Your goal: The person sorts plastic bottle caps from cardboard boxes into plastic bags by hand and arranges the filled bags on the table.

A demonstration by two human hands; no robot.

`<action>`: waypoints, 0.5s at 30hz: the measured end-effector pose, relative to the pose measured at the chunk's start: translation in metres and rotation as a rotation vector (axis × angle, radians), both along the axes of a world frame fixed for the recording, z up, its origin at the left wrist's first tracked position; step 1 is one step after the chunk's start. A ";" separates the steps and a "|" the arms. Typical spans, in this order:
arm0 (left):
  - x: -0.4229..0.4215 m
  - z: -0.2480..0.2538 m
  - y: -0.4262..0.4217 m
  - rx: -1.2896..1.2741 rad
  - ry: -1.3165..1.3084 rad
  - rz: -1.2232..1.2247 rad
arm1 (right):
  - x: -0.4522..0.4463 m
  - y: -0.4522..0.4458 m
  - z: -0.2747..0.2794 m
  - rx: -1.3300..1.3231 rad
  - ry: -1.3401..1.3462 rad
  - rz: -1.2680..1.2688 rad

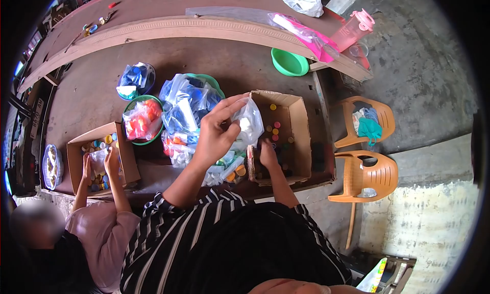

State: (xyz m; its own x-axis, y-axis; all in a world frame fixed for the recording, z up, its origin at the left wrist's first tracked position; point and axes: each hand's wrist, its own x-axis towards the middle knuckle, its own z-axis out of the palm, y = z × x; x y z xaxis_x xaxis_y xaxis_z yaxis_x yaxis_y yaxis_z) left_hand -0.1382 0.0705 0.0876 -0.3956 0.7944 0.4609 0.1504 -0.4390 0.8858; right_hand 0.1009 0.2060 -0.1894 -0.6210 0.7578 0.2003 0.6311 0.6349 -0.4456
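My left hand (219, 133) is raised beside the cardboard box (297, 115), closed on a clear plastic bag (250, 118) with white pieces inside. The bag hangs over the box's left wall. My right hand (268, 154) is down inside the box, fingers curled and partly lost in shadow; what they hold, if anything, I cannot make out. Loose round caps (276, 131), yellow, pink and orange, lie on the box floor near it. Left of my left hand is a heap of filled clear bags (186, 105) with blue, white and orange contents.
On the left, another person's hands (109, 161) hold a clear bag over a cardboard box (130, 164) of caps. Green basket (125, 108) holds orange-filled bags. A green basin (290, 62) stands at the back. A raised ledge (163, 29) crosses behind; orange chairs (377, 171) stand right.
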 end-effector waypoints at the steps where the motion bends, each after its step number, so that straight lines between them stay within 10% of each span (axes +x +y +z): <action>1: -0.003 0.006 -0.008 0.033 0.005 0.004 | -0.001 -0.005 -0.004 0.045 -0.024 0.018; 15: -0.018 -0.014 -0.064 -0.254 0.191 0.085 | 0.007 0.001 -0.017 0.025 0.132 -0.055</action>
State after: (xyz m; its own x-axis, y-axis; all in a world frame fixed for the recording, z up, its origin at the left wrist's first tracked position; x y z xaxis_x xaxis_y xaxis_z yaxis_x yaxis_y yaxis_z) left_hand -0.1562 0.0068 0.0737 -0.3912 0.8611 0.3249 0.3512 -0.1866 0.9175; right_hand 0.1080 0.2069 -0.2066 -0.5454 0.7838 0.2971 0.6023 0.6129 -0.5114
